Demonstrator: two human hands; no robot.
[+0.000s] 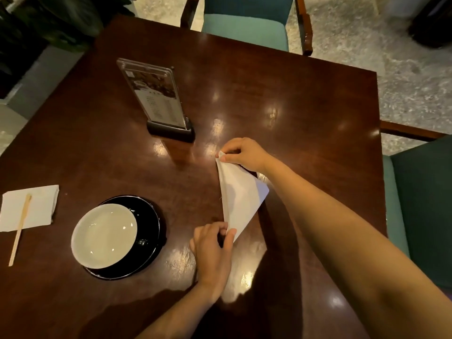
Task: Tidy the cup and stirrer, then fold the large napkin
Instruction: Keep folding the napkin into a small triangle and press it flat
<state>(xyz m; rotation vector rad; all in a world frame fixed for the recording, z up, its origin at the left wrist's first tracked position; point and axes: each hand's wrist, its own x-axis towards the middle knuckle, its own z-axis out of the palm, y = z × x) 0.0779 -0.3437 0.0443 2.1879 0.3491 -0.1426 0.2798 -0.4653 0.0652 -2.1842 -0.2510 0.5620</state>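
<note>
Pinching the large napkin (241,194) right of the cup (105,234), left hand (211,250) fingers grip its near tip, right hand (244,152) fingers its far tip; pull the crease taut, then press it flat on the worktop (293,106).

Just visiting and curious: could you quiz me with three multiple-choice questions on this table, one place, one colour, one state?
1. The stirrer lies: A on the small napkin; B on the floor; C on a chair.
2. The saucer is: A white; B black; C red.
3. The large napkin is: A untouched; B in one hand; C in both hands.
Answers: 1 A, it rests there at left. 2 B, its dark rim shows. 3 C, left hand and right hand each pinch a corner.
</note>
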